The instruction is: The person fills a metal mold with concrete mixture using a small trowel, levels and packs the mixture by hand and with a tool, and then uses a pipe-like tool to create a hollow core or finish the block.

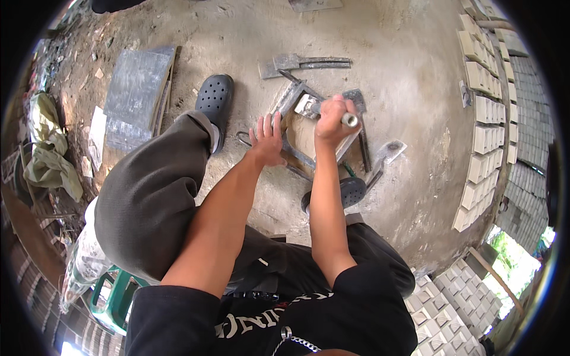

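Clenched in a fist, my right hand [331, 118] grips the handle of a trowel [309, 105] whose blade lies on the far edge of a square metal mould [297, 155] sitting on the concrete floor [404, 71]. My left hand [267, 141] lies open, fingers spread, pressing flat on the mould's left side, beside my dark clog [215, 98].

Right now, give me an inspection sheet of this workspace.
Surface: bare grey concrete floor, dusty.
Job's things: square metal mould frame on the floor; grey metal trowel over it.
Clutter: second flat trowel, stacked grey metal sheets, crumpled green cloth.
Hands: left hand flat on the frame; right hand fisted on the trowel's handle.
Cables: nothing seen.
Surroundings: rows of pale cast blocks, green plastic stool.
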Demonstrator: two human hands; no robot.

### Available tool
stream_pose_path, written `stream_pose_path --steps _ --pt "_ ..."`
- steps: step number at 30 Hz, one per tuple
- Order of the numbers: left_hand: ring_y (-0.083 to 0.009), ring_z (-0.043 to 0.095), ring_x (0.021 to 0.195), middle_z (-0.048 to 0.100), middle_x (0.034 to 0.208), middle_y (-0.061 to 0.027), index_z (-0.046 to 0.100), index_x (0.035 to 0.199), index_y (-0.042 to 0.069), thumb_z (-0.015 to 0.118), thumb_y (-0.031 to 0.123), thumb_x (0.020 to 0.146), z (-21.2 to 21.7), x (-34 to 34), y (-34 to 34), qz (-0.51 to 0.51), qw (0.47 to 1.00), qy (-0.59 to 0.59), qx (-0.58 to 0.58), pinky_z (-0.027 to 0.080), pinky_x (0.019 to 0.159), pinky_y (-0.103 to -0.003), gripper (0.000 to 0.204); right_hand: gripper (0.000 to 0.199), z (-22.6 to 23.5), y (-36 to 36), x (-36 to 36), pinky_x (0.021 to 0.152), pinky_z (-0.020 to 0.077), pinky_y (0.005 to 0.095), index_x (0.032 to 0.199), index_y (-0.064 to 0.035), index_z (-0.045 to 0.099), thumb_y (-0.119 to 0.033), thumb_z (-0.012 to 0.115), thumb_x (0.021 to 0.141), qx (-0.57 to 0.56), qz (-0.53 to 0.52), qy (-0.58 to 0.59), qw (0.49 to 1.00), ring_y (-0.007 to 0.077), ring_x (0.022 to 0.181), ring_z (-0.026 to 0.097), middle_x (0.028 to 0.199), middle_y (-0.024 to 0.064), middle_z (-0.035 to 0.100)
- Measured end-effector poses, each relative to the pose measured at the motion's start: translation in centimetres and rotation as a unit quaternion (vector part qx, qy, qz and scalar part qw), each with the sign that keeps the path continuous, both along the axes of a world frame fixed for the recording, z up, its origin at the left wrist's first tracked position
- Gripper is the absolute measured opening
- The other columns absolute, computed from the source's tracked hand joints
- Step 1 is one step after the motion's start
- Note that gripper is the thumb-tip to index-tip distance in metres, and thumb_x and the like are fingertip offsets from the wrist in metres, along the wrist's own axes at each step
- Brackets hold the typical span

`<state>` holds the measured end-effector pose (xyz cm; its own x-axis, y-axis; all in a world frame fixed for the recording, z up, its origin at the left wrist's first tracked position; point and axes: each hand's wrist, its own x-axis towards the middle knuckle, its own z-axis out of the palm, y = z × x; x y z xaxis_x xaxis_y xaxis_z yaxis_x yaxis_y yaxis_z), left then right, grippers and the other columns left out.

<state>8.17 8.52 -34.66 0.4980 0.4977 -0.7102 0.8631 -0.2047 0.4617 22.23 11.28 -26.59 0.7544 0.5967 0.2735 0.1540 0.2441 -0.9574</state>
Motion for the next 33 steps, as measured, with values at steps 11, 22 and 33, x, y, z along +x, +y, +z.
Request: stream_pose_path --steps 11,22,33 --pt "-0.0457 -0.002 0.148 -0.002 0.161 -0.0237 -0.02 0.153 0.007 0.091 0.04 0.06 -0.1 -0.1 -0.2 0.003 1.0 -0.004 0.005 0.011 0.116 -0.064 0.148 0.037 -0.6 1.3 0.3 0.042 0.0348 0.0281 0.053 -0.0076 0.04 -0.011 0.056 0.087 -0.05 0.008 0.025 0.998 0.0099 0.042 0.045 0.048 0.0029 0.047" --pt "-0.0405 0.019 0.146 0.021 0.155 -0.0245 0.001 0.152 -0.003 0.085 0.055 0.063 -3.6 -3.4 -2.4 0.027 0.985 -0.105 0.135 0.016 0.117 -0.059 0.135 0.035 -1.3 0.4 0.2 0.044 0.0327 0.0271 0.057 -0.0048 0.044 -0.011 0.059 0.089 -0.069 0.036 0.006 0.997 0.0071 0.048 0.044 0.052 -0.0006 0.047" --pt "-0.0438 0.023 0.143 0.022 0.151 -0.0301 0.004 0.15 -0.009 0.065 0.078 0.071 -2.6 -3.5 -3.8 -0.004 0.998 0.007 0.062 0.013 0.115 -0.063 0.132 0.036 0.9 -0.3 3.5 0.046 0.0303 0.0258 0.057 -0.0027 0.057 -0.015 0.065 0.09 -0.112 0.267 0.027 0.957 0.0059 0.049 0.043 0.053 -0.0028 0.05"
